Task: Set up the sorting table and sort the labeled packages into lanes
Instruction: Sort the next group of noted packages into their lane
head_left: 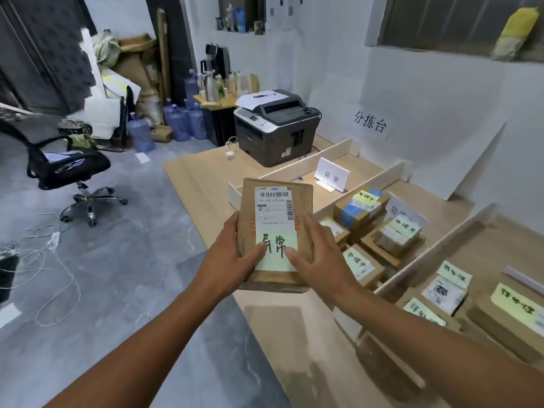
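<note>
Closest to me, the left hand and right hand each grip a side of the package at its near end. Both thumbs are pressed flat on top, on the green note, and the other fingers are wrapped round the edges. It is a flat brown package held face up over the near left edge of the table. Its long axis runs straight away from me, with the handwritten note at the near end and the barcode label at the far end.

To the right, the nearest lane holds boxes with green notes. The middle lane holds another cluster of noted boxes, packed close together. Beyond the package is the far lane, where a white sign card stands (its characters look the same as those on the note). White divider boards wall the lanes off from each other.

Further back, a grey printer sits on the table beside the far lane. A paper wall sign hangs to its right. Off to the left on the floor are an office chair and some blue water bottles.
</note>
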Tool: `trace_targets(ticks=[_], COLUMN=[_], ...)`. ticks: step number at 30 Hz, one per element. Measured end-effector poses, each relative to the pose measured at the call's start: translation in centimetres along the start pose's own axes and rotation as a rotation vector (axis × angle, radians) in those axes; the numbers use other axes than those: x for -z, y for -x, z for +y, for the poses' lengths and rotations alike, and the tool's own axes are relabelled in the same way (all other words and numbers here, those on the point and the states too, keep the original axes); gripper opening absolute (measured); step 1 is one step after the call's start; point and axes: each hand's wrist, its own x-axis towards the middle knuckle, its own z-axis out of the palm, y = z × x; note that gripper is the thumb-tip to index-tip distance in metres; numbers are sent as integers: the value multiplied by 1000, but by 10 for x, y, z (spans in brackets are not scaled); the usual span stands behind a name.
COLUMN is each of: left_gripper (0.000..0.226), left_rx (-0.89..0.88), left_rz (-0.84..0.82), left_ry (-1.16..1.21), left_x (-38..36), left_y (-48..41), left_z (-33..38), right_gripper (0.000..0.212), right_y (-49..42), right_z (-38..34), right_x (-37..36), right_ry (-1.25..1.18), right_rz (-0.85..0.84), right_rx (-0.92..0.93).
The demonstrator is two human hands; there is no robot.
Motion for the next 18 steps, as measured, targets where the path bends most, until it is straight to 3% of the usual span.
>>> trace_targets(ticks=[10, 18], left_gripper=[78, 75], left_rx=[26, -66], left_rz=[-113, -421], left_ry=[37, 14], left_x=[34, 33], left_y=[-196, -373], left_z=[-95, -142], right_gripper=[81, 83], right_y=[-172, -283], right_z=[42, 75], right_x=[-88, -132], right_ry=[89, 172], right_rz=[33, 217], right_rx=[-179, -411])
